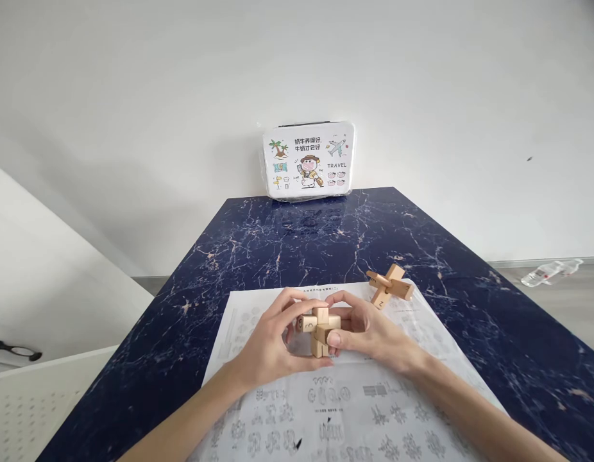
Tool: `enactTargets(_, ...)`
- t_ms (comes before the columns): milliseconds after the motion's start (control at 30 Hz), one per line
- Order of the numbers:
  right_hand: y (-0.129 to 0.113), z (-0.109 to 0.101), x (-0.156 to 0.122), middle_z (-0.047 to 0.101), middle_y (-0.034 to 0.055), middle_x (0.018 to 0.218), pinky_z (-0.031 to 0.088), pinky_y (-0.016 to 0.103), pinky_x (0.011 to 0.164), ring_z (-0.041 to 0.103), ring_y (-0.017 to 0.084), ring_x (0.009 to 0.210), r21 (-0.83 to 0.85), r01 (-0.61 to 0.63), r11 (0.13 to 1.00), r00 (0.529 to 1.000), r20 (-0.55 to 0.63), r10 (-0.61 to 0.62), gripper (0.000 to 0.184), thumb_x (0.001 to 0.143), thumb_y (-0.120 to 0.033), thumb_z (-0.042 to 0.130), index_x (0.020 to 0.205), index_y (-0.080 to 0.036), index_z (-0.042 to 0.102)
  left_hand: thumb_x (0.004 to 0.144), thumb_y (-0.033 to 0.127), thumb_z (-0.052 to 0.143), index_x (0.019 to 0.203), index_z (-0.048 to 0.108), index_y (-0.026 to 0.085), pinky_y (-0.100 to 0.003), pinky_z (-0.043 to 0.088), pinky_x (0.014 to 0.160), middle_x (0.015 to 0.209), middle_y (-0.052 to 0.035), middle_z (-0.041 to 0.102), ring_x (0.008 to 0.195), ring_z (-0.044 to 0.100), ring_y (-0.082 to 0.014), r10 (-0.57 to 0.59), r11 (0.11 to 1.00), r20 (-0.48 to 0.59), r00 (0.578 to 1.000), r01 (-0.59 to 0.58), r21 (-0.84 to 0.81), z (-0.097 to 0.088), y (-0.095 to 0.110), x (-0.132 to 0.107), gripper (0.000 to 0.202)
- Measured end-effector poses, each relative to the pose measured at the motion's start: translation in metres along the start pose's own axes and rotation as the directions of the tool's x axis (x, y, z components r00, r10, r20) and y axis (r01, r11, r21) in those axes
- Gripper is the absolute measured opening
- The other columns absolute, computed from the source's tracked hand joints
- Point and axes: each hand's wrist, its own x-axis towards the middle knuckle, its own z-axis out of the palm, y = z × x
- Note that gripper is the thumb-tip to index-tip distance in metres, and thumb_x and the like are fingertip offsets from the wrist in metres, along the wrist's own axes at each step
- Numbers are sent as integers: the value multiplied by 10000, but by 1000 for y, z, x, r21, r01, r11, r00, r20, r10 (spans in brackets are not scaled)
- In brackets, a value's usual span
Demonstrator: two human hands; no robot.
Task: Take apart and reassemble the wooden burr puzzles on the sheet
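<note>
We see the wooden block puzzle (321, 330) in front of the person, lifted in both hands above the printed sheet (304, 382), and its pieces look like the main worry. The left hand (272, 337) spans it, fingers curled over the top and thumb along the bottom, while the right hand (369, 327) grips the right side, its thumb pressed on the front block and its fingers partly hidden behind. We cannot tell whether the pieces are locked together; if they are not, a hard push from that right thumb could slide one out and drop it on the sheet. Should the left thumb slacken, the lowest block could slip down, as we see nothing else beneath it. The number marks face several ways, so we think a piece could easily sit the wrong way round. A second wooden cross (389, 286) lies just beyond the right hand, at the sheet's upper right corner, where a careless sweep of the knuckles could knock it onto the blue table (278, 250). Both forearms cross the sheet, so we judge that a dragging sleeveless arm could crease or shift it.
</note>
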Motion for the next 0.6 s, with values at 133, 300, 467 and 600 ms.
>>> enactTargets(133, -2, 4, -2, 755, 40, 923, 553, 359, 754, 718, 199, 797, -86, 53, 995, 998, -10, -54, 549, 911, -698, 707, 1155, -236, 542, 759, 417, 942, 1348, 659, 306, -326, 578, 772, 1222, -82, 692, 1001, 672, -256, -55, 992, -27, 998, 52, -113, -1, 7, 2, 662)
enactTargets(300, 4, 8, -3, 741, 47, 898, 551, 328, 685, 698, 186, 746, -310, 89, 947, 985, -114, -130, 421, 1059, -617, 522, 1201, -225, 582, 752, 374, 936, 1324, 673, 264, -343, 595, 808, 1199, -75, 714, 958, 689, -239, -181, 955, -41, 983, 166, -244, -2, 11, 5, 640)
enactTargets(467, 9, 9, -2, 678, 38, 864, 522, 312, 655, 627, 162, 669, -510, 124, 851, 966, -133, -221, 418, 1113, -550, 409, 959, -223, 619, 742, 367, 947, 1308, 690, 290, -344, 599, 828, 1223, -82, 655, 1019, 663, -251, -113, 971, -62, 992, 97, -219, -1, 8, 5, 626)
enactTargets(600, 8, 9, -2, 627, 23, 819, 511, 303, 645, 592, 155, 650, -426, 117, 897, 983, -80, -166, 469, 1124, -567, 364, 900, -222, 590, 745, 373, 950, 1303, 682, 316, -345, 590, 827, 1249, -84, 636, 1053, 656, -264, -71, 984, -54, 996, 61, -170, -1, 7, 4, 622)
